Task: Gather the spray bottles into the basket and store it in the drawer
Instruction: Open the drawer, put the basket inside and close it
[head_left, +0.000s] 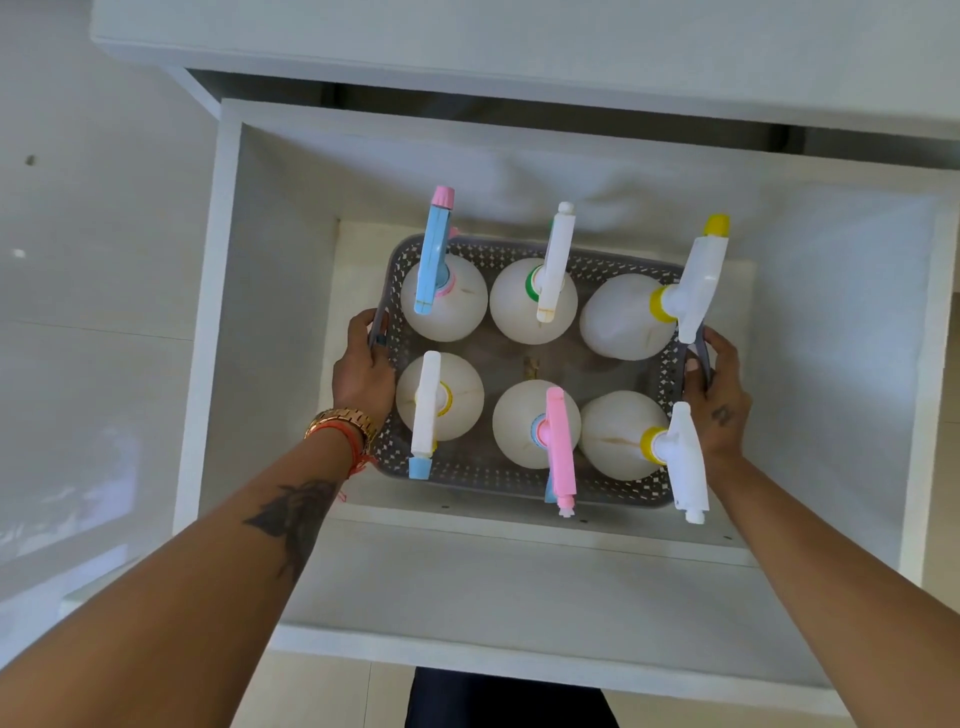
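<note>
A grey perforated basket sits low inside an open white drawer. Several white spray bottles stand upright in it in two rows, among them one with a blue trigger head, one with a pink head and one with a yellow collar. My left hand grips the basket's left rim handle. My right hand grips the right rim handle. Whether the basket rests on the drawer floor I cannot tell.
The drawer is pulled out from a white cabinet whose top overhangs its back. Drawer walls stand close on the left and right of the basket. Pale tiled floor lies to the left.
</note>
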